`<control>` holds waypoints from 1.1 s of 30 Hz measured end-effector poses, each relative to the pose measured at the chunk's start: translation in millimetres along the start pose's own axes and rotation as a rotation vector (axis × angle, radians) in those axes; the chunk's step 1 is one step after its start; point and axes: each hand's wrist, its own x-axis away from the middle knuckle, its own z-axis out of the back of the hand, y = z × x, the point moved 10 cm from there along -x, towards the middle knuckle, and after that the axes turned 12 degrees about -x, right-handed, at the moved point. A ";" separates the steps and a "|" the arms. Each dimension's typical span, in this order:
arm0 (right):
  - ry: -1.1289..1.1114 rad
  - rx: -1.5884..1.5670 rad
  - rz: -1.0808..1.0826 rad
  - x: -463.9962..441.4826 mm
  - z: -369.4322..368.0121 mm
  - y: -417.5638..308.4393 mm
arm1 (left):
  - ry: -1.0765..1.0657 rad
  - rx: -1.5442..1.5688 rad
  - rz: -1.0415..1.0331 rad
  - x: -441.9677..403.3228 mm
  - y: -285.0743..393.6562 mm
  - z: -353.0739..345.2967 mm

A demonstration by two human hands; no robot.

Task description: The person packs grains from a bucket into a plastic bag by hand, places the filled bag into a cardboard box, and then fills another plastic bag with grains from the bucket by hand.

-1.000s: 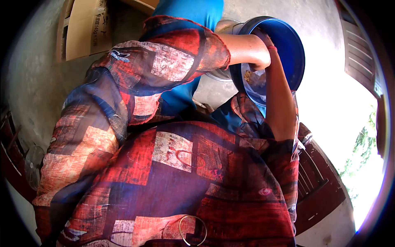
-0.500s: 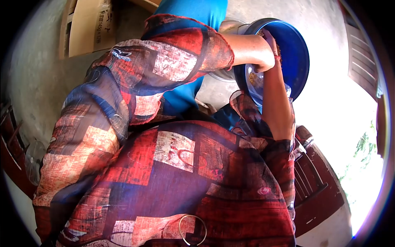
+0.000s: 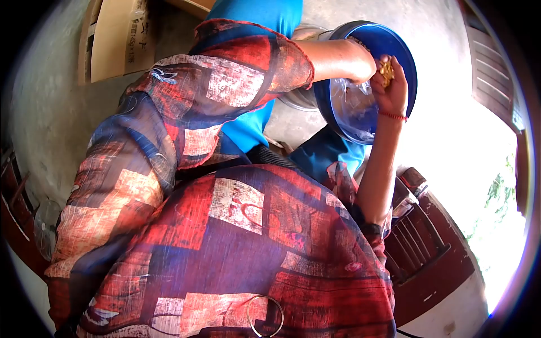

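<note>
A blue bucket (image 3: 410,84) leans at the upper right with its mouth toward me, a clear plastic bag (image 3: 352,104) lining its inside. My right hand (image 3: 397,93), with a red bracelet at the wrist, is raised palm-up at the bucket's mouth. Its fingers cup a handful of golden-yellow kernels (image 3: 386,72); their exact kind is unclear. My left hand (image 3: 365,66) reaches over the bucket's rim from the left and bends inward at the wrist. Its fingers are hidden, so their hold does not show.
An open cardboard box (image 3: 121,45) stands on the concrete floor (image 3: 51,101) at the upper left. A pale metal container (image 3: 304,101) is beside the bucket. Dark red wooden furniture (image 3: 434,248) is at the lower right. A bright doorway lies to the right.
My right hand has risen out of the bucket, turned palm-up, and now shows kernels in it. The bucket appears slightly further left and up. My left arm has shifted a little left.
</note>
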 end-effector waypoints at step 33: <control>0.271 1.566 0.311 72.4 30.0 49.4 | -0.105 0.243 -0.343 21.8 31.0 -9.2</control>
